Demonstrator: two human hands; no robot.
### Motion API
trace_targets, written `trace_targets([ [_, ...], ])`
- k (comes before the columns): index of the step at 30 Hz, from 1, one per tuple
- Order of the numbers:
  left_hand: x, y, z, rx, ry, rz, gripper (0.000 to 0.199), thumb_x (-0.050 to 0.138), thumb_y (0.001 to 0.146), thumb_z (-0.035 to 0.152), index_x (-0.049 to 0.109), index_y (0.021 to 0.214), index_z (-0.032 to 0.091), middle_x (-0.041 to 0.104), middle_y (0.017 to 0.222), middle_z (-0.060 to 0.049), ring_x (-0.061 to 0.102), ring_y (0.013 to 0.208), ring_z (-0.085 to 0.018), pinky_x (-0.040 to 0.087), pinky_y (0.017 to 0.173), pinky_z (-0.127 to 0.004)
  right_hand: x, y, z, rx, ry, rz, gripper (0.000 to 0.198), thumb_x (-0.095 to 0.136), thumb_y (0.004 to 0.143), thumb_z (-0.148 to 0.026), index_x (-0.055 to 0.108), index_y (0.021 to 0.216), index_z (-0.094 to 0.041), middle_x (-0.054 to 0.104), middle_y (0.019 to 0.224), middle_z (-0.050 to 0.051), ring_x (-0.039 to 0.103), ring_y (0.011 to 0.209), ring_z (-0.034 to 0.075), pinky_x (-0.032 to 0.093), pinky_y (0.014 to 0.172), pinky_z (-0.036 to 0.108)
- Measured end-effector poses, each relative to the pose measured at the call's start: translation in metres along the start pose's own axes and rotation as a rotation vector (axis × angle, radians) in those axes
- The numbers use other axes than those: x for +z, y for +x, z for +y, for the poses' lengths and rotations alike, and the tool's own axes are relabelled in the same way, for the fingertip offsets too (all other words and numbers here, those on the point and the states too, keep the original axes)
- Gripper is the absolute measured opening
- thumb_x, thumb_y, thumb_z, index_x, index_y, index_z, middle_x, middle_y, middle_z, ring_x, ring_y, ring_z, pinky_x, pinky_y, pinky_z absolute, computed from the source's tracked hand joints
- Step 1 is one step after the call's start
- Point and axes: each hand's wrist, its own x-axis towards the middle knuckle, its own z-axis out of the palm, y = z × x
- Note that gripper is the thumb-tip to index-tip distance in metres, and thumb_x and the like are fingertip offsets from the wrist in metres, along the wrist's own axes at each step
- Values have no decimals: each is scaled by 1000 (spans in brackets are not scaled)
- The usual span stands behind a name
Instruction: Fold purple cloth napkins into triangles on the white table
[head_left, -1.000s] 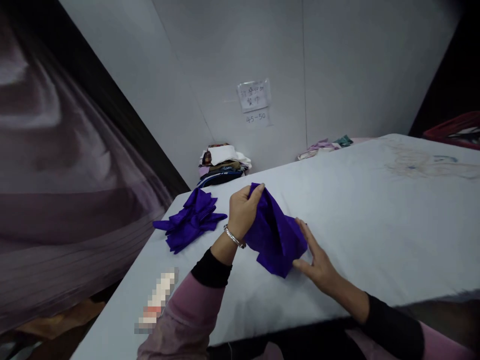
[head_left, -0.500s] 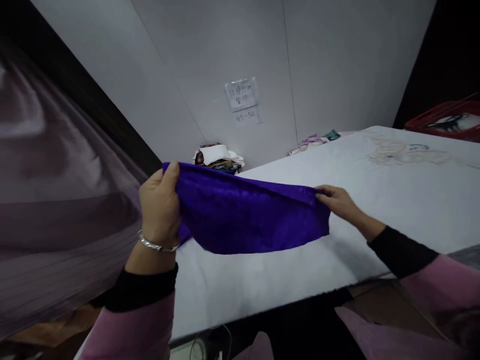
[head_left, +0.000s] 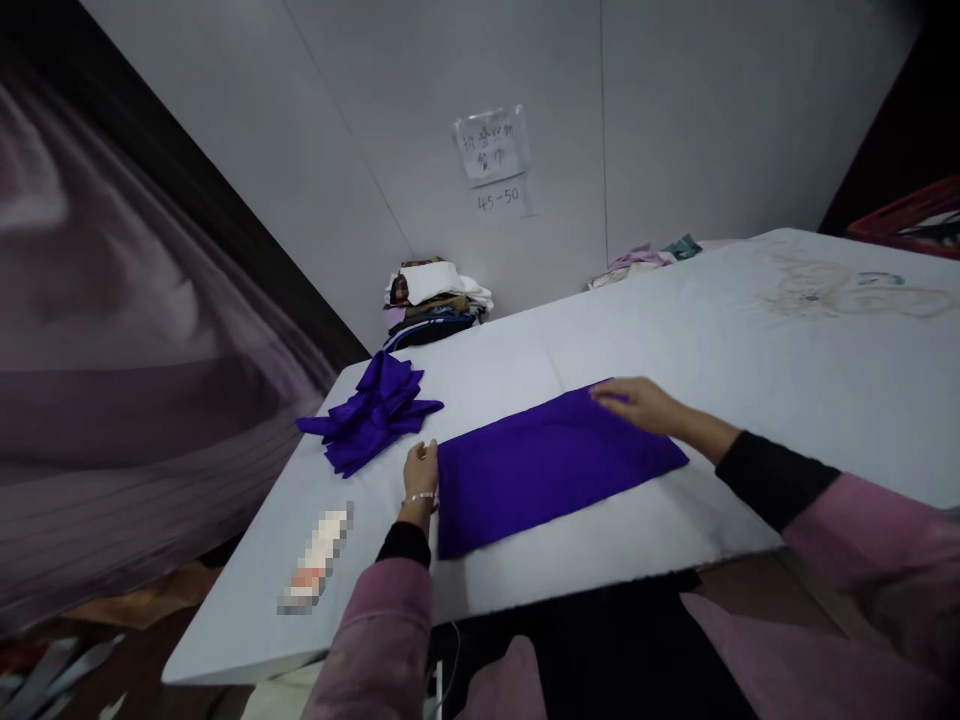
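Observation:
A purple cloth napkin (head_left: 540,465) lies flat on the white table as a long rectangle. At its far left corner is my left hand (head_left: 421,472), fingers curled closed on the edge. Over the far right edge, my right hand (head_left: 641,405) hovers or rests lightly with thumb and fingers apart; purple fabric shows between them. To the left sits a crumpled heap of the same purple fabric (head_left: 375,410), apart from both hands.
The white table (head_left: 495,590) ends along its near edge by my body. A blurred-out item (head_left: 319,560) lies at left. Folded cloths (head_left: 435,300) are piled by the wall, more cloths (head_left: 637,262) farther right. A draped sheet (head_left: 150,380) hangs at left, a red basket (head_left: 907,215) far right.
The purple napkin, held up between both hands before, is now down flat on the table. Both hands have lowered with it, and the right fingers have come apart. The purple heap has come into view.

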Motion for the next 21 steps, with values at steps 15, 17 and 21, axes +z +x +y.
trace_targets([
  [15,42,-87,-68,778,191,-174,13,60,81,26,73,82,23,70,98,-6,61,94,-22,50,84,-43,62,-97,35,-53,-150,-78,29,44,91,-35,70,88,-23,67,111,6,57,110,25,46,93,46],
  [17,37,-84,-61,804,221,-214,17,56,84,27,73,83,24,70,97,-5,62,93,-20,51,82,-40,58,-92,27,-38,-152,-89,31,41,91,-35,69,83,-23,68,106,6,60,106,24,48,90,44],
  [21,24,-84,-42,840,282,-234,24,48,89,27,71,85,23,71,94,-3,63,87,-18,50,79,-35,50,-86,-1,6,-120,-121,31,43,91,-41,67,97,-22,64,117,8,53,116,25,46,95,45],
])
